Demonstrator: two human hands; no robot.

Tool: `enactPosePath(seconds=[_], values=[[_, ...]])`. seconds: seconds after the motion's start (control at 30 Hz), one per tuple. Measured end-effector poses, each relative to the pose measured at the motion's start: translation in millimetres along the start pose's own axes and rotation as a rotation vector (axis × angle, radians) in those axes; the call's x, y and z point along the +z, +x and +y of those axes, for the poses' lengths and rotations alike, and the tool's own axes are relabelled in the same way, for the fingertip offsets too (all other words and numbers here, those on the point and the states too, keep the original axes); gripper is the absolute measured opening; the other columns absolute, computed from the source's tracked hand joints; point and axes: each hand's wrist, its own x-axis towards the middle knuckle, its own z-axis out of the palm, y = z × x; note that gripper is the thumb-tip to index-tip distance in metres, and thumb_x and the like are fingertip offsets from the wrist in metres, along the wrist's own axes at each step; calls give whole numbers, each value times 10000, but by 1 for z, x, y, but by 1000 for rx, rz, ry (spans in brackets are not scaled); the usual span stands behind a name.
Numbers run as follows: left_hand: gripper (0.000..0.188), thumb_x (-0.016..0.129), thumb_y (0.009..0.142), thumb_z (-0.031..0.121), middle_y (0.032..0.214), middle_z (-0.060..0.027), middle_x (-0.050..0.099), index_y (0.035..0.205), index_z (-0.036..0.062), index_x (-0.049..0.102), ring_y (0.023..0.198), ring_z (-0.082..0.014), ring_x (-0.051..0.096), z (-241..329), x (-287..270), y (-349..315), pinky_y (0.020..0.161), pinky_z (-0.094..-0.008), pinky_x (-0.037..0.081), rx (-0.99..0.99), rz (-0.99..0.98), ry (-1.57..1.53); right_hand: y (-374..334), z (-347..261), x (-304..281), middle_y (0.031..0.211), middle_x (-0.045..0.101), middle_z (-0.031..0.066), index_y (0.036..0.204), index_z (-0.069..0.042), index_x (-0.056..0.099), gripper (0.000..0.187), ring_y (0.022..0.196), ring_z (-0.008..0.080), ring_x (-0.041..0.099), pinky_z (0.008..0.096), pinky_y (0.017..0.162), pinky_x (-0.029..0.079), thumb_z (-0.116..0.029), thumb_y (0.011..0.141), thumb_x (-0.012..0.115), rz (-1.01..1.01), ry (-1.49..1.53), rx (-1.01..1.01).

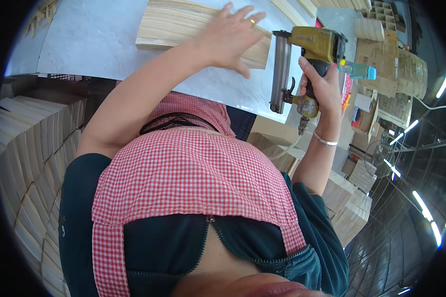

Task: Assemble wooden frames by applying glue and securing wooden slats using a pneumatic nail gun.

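Observation:
My right hand (323, 85) is closed round the black grip of a yellow and black air nail gun (312, 44), its long grey magazine on the left side. A hose fitting sits at the lower end of the grip. My left hand (231, 39) is spread, with fingers apart, over the right part of a flat pale wooden box or panel (176, 22) on the white worktable (84, 39). Whether the palm touches the wood I cannot tell. Between the wood's right end and my right hand stands the nail gun's magazine.
Stacks of wooden boards (25, 128) rise at the left, below the table edge. More wooden pieces (349, 203) are piled beyond my right arm. Cardboard boxes (381, 54) stand at the far right. A pale air hose (286, 151) hangs below the nail gun. A bottle (364, 72) lies near my right hand.

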Motion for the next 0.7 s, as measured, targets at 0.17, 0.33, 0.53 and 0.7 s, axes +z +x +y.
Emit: enactPosePath(seconds=[0.17,0.33,0.53,0.7], values=[[536,820,713,323,1363,-268,530,1102,13,620,1302,-420,463,-77,-93,-52,1103,-505,361,-89,-420,-15,-25,19,-1,571,596,35,872,45,660,246,413,114,525,232,413,431,-171,891,775,127,40,-104],[504,821,673,278,1272,-270,545,1046,16,606,1208,-404,504,-87,-97,-56,1050,-481,403,-222,-534,-351,-47,21,-4,572,579,28,887,37,658,228,425,120,522,239,430,442,-164,902,766,68,-20,-90],[538,849,623,281,1127,-235,589,1034,24,616,1047,-374,562,-28,-79,-21,975,-459,441,-201,-496,-179,-59,24,5,547,570,23,848,43,668,227,407,104,520,235,400,422,-152,886,776,8,-71,-81],[563,858,608,308,1073,-216,610,1032,21,623,1021,-363,573,-21,-62,-30,954,-459,451,-86,-175,-212,-63,20,12,546,571,25,851,38,672,229,406,103,519,237,393,415,-162,885,779,-17,-88,-77]])
